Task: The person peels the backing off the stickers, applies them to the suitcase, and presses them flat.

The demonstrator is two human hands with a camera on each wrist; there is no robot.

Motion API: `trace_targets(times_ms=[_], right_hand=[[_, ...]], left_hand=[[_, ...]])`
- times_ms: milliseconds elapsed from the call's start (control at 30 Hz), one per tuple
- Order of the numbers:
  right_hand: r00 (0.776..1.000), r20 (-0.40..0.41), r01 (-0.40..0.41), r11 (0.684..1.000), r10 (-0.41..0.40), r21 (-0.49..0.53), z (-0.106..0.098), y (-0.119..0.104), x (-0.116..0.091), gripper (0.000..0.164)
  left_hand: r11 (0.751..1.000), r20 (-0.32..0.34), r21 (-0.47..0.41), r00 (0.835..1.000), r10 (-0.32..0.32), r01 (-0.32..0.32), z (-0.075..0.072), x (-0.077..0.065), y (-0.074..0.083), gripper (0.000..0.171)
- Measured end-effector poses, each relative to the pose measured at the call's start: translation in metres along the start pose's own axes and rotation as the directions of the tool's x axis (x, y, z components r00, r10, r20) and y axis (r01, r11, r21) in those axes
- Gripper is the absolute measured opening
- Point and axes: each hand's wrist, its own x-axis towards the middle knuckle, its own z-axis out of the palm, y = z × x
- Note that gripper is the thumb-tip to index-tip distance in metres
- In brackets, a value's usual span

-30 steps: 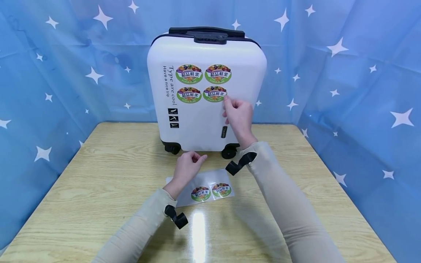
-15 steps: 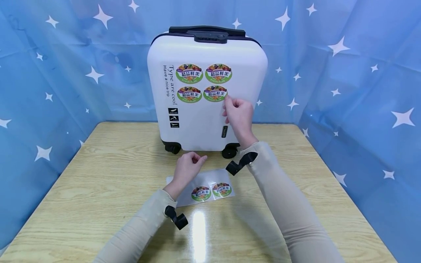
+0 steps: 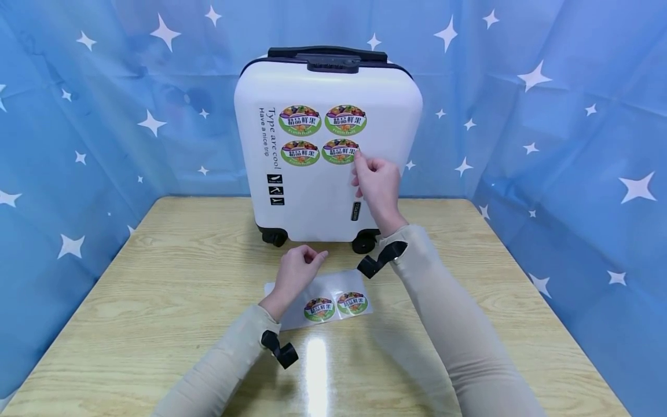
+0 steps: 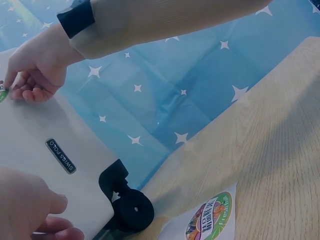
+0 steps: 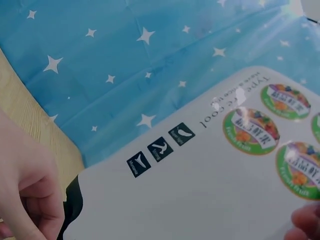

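Observation:
A white suitcase [image 3: 318,200] stands upright, bearing several oval fruit stickers in two rows. With thumb and forefinger my right hand [image 3: 379,185] pinches the right edge of the lower right sticker [image 3: 339,152], which lies against the shell; its other fingers are curled. In the left wrist view the same hand [image 4: 37,65] shows at the sticker's edge. My left hand [image 3: 297,272] hovers loosely curled before the suitcase's base, thumb near the forefinger, holding nothing visible. Below it lies a pale backing sheet [image 3: 325,284] with two stickers, partly covered by this hand and wrist.
The wooden table [image 3: 182,278] carries the suitcase near its far edge. Black wheels [image 3: 363,242] sit under the case, and a black handle [image 3: 328,53] tops it. Blue starred curtains [image 3: 104,116] enclose the back and sides.
Both hands keep their places and the stickers stay where they are on the suitcase. Only the head view has shifted slightly.

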Motion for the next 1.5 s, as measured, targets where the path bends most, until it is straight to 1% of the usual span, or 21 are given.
trace_targets(times_ms=[300,567,700,833,933,1033,1233,1367,1500], right_hand=[[1.0,0.014,-0.005,1.0,0.005,0.015,0.0,0.006,-0.003,0.045],[0.998,0.035,-0.047,0.999,0.046,0.026,0.001,0.015,-0.008,0.044],[0.997,0.045,-0.067,0.998,0.066,0.017,0.003,0.015,-0.007,0.05],[0.999,0.027,-0.042,0.999,0.042,0.021,0.002,0.008,-0.002,0.061],[0.999,0.013,-0.037,0.999,0.037,0.014,0.0,0.003,0.001,0.065],[0.999,0.014,-0.051,0.999,0.051,0.005,-0.001,0.003,0.002,0.063],[0.997,0.015,-0.081,0.997,0.08,0.02,-0.001,0.011,-0.001,0.061],[0.997,0.015,-0.079,0.997,0.079,0.008,0.0,0.015,-0.004,0.061],[0.996,0.035,-0.078,0.997,0.079,-0.015,0.001,0.021,-0.009,0.057]], left_hand=[[1.0,-0.005,-0.005,1.0,-0.008,0.008,-0.001,-0.003,-0.002,0.026],[0.999,0.006,-0.017,0.999,-0.031,0.032,-0.003,-0.007,-0.007,0.025],[0.999,0.0,-0.02,0.999,-0.043,0.043,-0.004,-0.01,-0.012,0.025],[0.999,-0.01,-0.015,0.999,-0.037,0.037,-0.005,-0.012,-0.016,0.025],[0.999,-0.012,-0.013,0.999,-0.032,0.032,-0.005,-0.013,-0.017,0.025],[0.999,-0.007,-0.017,0.999,-0.036,0.036,-0.005,-0.015,-0.017,0.024],[0.999,-0.005,-0.029,1.0,-0.031,0.031,-0.006,-0.017,-0.019,0.023],[0.999,-0.003,-0.032,0.999,-0.042,0.042,-0.007,-0.018,-0.02,0.024],[0.998,0.006,-0.032,0.999,-0.047,0.047,-0.009,-0.02,-0.022,0.023]])
